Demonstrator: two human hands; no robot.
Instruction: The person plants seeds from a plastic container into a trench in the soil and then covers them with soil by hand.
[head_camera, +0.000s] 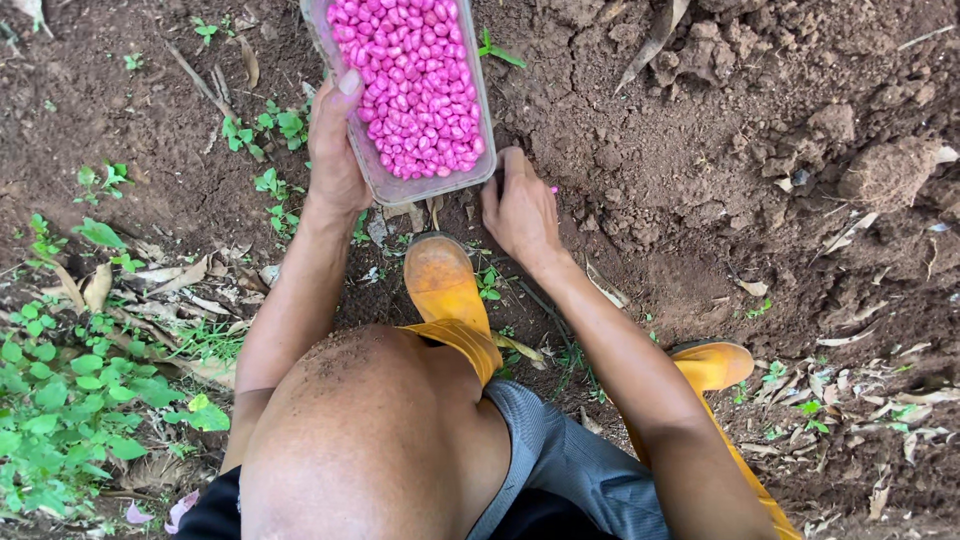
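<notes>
My left hand (335, 150) grips the left side of a clear plastic tray (400, 188) full of bright pink seeds (415, 80), holding it above the bare soil. My right hand (520, 210) is just below the tray's near right corner, fingers curled, with a pink seed (553, 189) showing at its fingertips. Both arms reach forward over my bent knee (360, 440).
Yellow rubber boots (445, 285) (712, 362) stand on dark, cracked soil. Clods of earth (885, 170) lie to the right. Green weeds (70, 400) and dry leaves (180, 275) cover the ground on the left.
</notes>
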